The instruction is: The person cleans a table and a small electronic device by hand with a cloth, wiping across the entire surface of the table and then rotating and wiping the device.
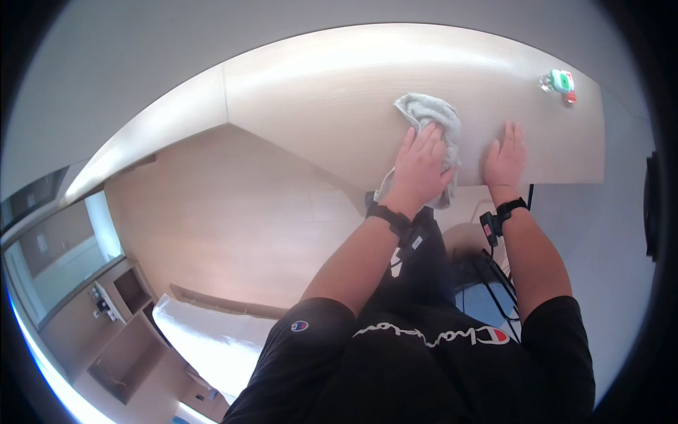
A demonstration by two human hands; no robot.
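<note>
A grey cloth [431,108] lies bunched on the light wood-grain desktop [318,100], with part of it hanging over the near edge. My left hand [421,164] presses on the cloth from above, fingers fairly straight and thumb out to the right. Whether the fingers pinch any of the fabric cannot be made out. To the right, my right hand [507,159] rests on the desktop near its front edge, apart from the cloth and holding nothing. Both wrists wear black straps with small devices.
Small green, white and red items [562,82] stand at the desktop's back right. A black-framed chair [498,281] is below at the right. A bed or mattress with a white cover [212,334] and open shelves [132,291] are at the lower left.
</note>
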